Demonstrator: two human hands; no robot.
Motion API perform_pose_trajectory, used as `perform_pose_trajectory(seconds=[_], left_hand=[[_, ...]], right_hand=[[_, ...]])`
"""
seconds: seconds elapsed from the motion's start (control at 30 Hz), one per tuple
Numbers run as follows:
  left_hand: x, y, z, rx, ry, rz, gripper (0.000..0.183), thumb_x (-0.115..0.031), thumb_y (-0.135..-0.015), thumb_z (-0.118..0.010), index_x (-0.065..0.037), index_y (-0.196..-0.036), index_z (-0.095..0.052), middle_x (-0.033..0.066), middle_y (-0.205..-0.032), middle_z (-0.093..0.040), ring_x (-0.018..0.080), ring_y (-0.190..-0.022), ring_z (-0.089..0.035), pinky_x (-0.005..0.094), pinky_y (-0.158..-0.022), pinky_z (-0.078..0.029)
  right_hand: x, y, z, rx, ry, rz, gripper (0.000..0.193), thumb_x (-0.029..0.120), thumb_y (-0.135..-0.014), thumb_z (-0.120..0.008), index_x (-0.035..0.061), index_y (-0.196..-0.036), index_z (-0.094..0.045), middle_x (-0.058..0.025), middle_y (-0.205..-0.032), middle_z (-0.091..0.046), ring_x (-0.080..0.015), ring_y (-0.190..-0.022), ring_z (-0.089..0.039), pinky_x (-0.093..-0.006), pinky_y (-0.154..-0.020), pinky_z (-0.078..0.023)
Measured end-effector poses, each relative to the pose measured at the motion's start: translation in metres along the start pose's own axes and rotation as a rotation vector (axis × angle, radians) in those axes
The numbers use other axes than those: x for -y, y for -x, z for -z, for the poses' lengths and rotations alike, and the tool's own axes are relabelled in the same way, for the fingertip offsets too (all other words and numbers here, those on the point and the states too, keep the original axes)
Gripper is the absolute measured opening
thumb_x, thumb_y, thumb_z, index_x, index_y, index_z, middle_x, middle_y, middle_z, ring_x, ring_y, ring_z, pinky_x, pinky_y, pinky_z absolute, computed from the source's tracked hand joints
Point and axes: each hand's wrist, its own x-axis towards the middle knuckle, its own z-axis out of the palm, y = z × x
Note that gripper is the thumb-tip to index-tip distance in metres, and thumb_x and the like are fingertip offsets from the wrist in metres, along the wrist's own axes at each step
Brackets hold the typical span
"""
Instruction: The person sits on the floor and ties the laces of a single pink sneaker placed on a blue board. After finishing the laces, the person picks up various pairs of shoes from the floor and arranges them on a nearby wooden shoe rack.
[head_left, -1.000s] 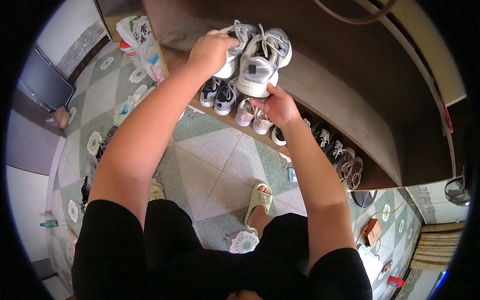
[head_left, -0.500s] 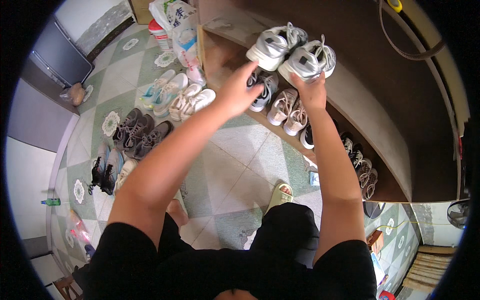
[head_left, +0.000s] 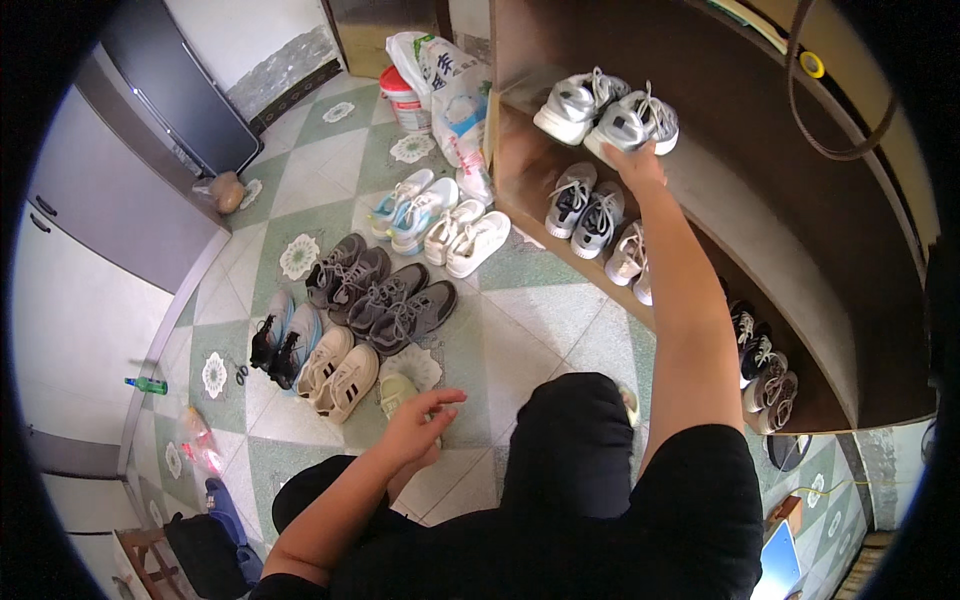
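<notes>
A pair of silver-and-white sneakers (head_left: 575, 106) sits on the upper shelf at the far right of centre, heels toward me. My right hand (head_left: 640, 165) is closed at the heel of the right-hand sneaker (head_left: 632, 122), its fingertips partly hidden by the shoe. My left hand (head_left: 415, 430) is held low above the floor near my knee, its fingers apart and holding nothing. Below the silver pair, grey-and-white sneakers (head_left: 598, 218) and beige sneakers (head_left: 627, 252) stand on the lower shelf; my right forearm covers part of that row.
Left of centre, several pairs stand on the tiles: grey sneakers (head_left: 405, 305), cream striped sneakers (head_left: 346, 385), black-and-blue shoes (head_left: 290, 345) and white sneakers (head_left: 478, 243). A plastic bag (head_left: 455, 100) and a red-and-white bucket (head_left: 404, 102) stand beside the brown shoe cabinet (head_left: 780, 215).
My left hand has left the sneakers and dropped back toward my knee. The silver pair now rests on the upper shelf, my right hand still at one heel. The view has turned left.
</notes>
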Motion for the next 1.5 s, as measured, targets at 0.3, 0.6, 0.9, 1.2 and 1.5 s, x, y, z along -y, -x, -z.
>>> perform_pose_trajectory(seconds=[0.3,0.6,0.9,1.2,1.5], left_hand=[[-0.076,-0.035,-0.006,-0.027,-0.010,-0.159,0.028,-0.007,-0.083,-0.058,-0.006,-0.112,-0.058,0.0109,-0.107,-0.060,0.0247,-0.098,-0.057,0.0323,-0.086,-0.043],[-0.142,-0.076,-0.022,0.088,-0.065,-0.413,0.032,-0.010,-0.082,-0.060,-0.005,-0.113,-0.056,0.0135,-0.111,-0.059,0.0299,-0.102,-0.056,0.0364,-0.089,-0.043],[-0.173,-0.117,-0.085,0.195,0.039,-0.543,0.025,-0.014,-0.083,-0.059,-0.005,-0.106,-0.058,0.0139,-0.103,-0.061,0.0305,-0.095,-0.058,0.0389,-0.081,-0.046],[-0.204,-0.125,-0.049,-0.034,-0.154,-1.028,0.028,-0.017,-0.078,-0.063,-0.005,-0.102,-0.059,0.0114,-0.097,-0.059,0.0302,-0.089,-0.058,0.0398,-0.077,-0.047],[0.155,-0.045,0.144,-0.676,-0.300,0.284,0.032,-0.031,-0.080,-0.058,-0.007,-0.102,-0.063,0.0167,-0.094,-0.064,0.0312,-0.093,-0.060,0.0397,-0.079,-0.047]], right_hand=[[0.017,-0.045,-0.037,0.061,-0.035,0.099,0.117,0.070,-0.064,-0.059,-0.0033,-0.141,-0.010,-0.0227,-0.135,-0.040,-0.0340,-0.127,-0.037,-0.0413,-0.105,-0.026],[0.084,-0.063,-0.052,0.120,0.002,0.039,0.119,0.072,-0.066,-0.055,-0.0043,-0.141,-0.003,-0.0257,-0.137,-0.036,-0.0372,-0.129,-0.033,-0.0410,-0.107,-0.023],[0.034,0.003,-0.097,-0.205,0.050,0.429,0.087,0.052,-0.077,-0.058,-0.0060,-0.134,-0.028,-0.0256,-0.132,-0.039,-0.0378,-0.121,-0.039,-0.0447,-0.100,-0.031],[-0.068,0.265,-0.109,0.806,-0.326,0.282,0.060,0.037,-0.080,-0.063,-0.0009,-0.124,-0.048,-0.0206,-0.121,-0.051,-0.0293,-0.114,-0.047,-0.0358,-0.098,-0.036],[-0.122,0.297,-0.167,0.959,-0.290,-0.049,0.043,0.026,-0.084,-0.062,0.0004,-0.117,-0.054,-0.0076,-0.104,-0.060,-0.0144,-0.092,-0.055,-0.0272,-0.080,-0.043]])
